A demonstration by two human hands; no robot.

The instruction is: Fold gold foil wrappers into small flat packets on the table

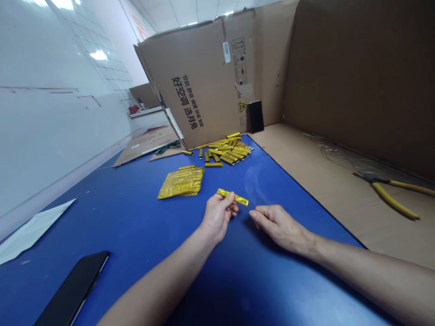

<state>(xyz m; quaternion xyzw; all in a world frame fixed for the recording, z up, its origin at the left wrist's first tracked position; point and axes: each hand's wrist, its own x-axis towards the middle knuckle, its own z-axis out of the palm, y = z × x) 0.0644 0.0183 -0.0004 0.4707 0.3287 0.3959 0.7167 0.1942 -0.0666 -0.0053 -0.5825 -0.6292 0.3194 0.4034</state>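
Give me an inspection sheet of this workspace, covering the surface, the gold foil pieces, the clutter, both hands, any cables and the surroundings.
surface: flat blue work top, bordered on the right by tan cardboard sheet.
job's things: loose heap of gold foil sticks; flat stack of gold foil strips.
clutter: black smartphone; white paper sheet; yellow-handled steel pliers.
grippers: left hand pinches a gold foil stick; right hand open, close to it, not touching.
cables: unclear; dark green strip on cardboard.
surroundings: tall brown printed cardboard carton panel; white wall.
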